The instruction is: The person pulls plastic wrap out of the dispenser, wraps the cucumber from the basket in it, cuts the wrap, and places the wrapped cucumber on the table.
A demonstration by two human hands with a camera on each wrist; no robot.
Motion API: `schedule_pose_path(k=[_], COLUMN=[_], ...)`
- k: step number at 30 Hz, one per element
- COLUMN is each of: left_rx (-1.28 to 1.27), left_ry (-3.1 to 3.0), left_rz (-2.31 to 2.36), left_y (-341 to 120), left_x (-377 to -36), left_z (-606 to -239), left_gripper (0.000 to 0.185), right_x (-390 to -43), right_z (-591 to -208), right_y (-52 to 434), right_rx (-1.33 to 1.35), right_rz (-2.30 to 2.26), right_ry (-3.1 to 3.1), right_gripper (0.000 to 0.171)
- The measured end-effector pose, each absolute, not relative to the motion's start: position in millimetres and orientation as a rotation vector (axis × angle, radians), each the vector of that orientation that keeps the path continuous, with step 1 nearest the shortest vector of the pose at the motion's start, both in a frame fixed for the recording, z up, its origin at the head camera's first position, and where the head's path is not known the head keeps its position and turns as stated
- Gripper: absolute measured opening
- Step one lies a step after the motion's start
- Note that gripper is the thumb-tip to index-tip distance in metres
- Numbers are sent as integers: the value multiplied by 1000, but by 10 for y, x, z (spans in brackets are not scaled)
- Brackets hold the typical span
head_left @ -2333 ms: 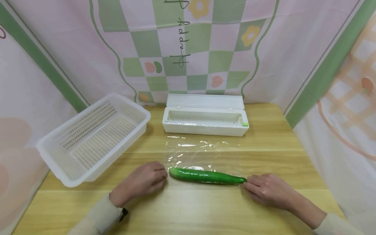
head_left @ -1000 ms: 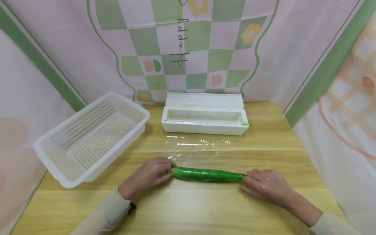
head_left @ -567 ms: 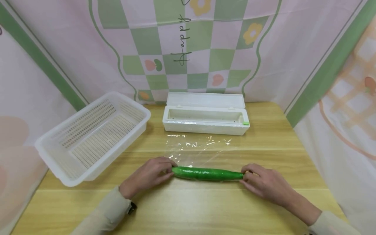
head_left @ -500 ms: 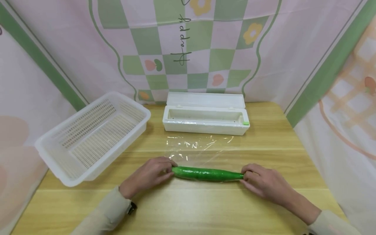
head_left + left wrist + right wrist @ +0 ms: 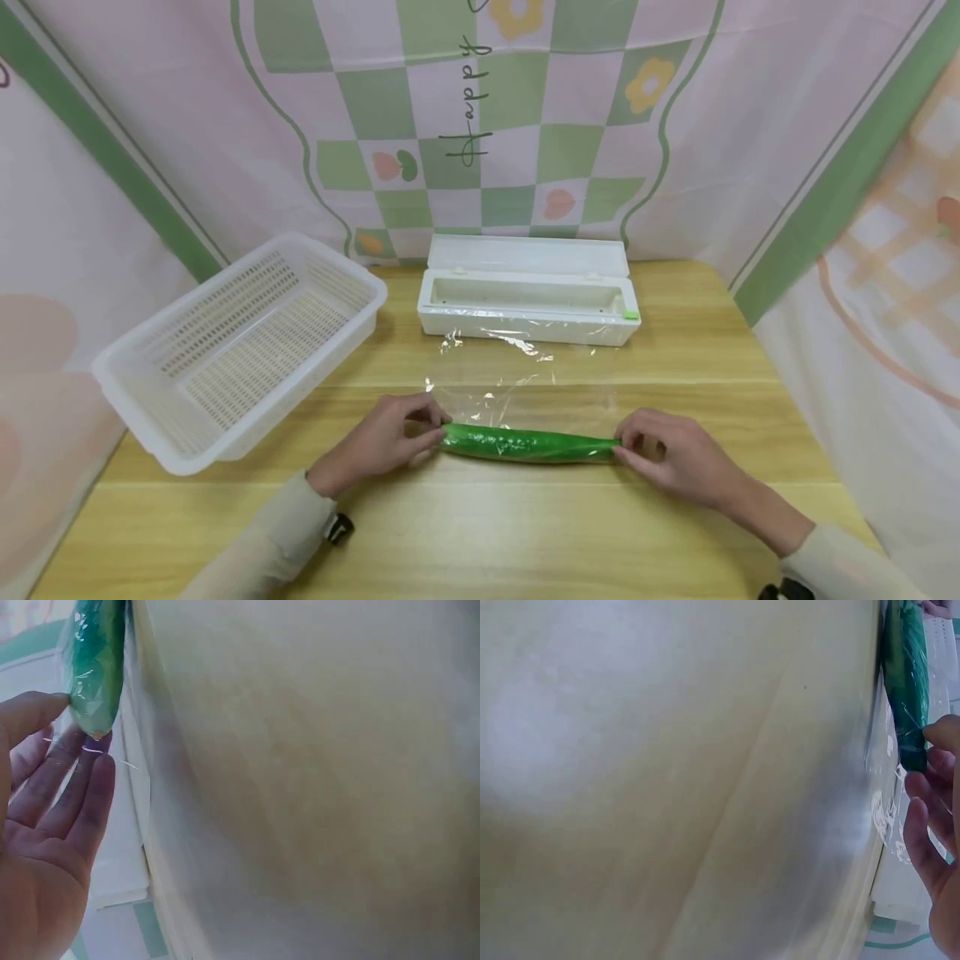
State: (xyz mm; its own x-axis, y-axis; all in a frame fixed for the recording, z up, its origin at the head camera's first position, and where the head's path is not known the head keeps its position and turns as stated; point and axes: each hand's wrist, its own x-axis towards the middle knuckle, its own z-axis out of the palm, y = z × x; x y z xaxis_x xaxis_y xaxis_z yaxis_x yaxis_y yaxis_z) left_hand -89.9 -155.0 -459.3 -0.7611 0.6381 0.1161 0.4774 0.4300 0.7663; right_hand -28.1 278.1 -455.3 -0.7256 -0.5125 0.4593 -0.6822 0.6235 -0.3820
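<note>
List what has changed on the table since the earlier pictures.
The cucumber has rolled away from the person, winding in more cling film; the film's far edge has lifted and crumpled. The left hand and right hand followed, still pinching its ends. The basket and film dispenser stayed put.

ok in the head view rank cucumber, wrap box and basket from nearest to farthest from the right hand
From the right hand:
1. Cucumber: its fingers touch the cucumber's right end, at the front of the table.
2. Wrap box: farther back, at the middle of the table's far edge, lid open.
3. Basket: farthest, across on the left side, beyond the left hand.
</note>
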Motion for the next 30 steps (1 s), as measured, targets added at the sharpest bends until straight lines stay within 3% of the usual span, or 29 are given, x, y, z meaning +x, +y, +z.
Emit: schedule_pose_path(k=[6, 14, 30], left_rx=[1032, 1117, 1090], left_ry=[2433, 2472, 2552], left_rz=[1220, 1117, 1013], left_y=[-1537, -1523, -1508], left_x=[-960, -974, -974], left_z=[-4630, -4610, -4583], left_gripper=[11, 18, 21], right_x=[-312, -376, -368], right_z=[-4505, -4517, -4508], right_y=[2798, 2821, 2785], right_rx=[937, 1172, 1065], right_rz=[780, 609, 518], right_ry=[-2686, -2588, -2673], right_gripper=[32, 38, 31])
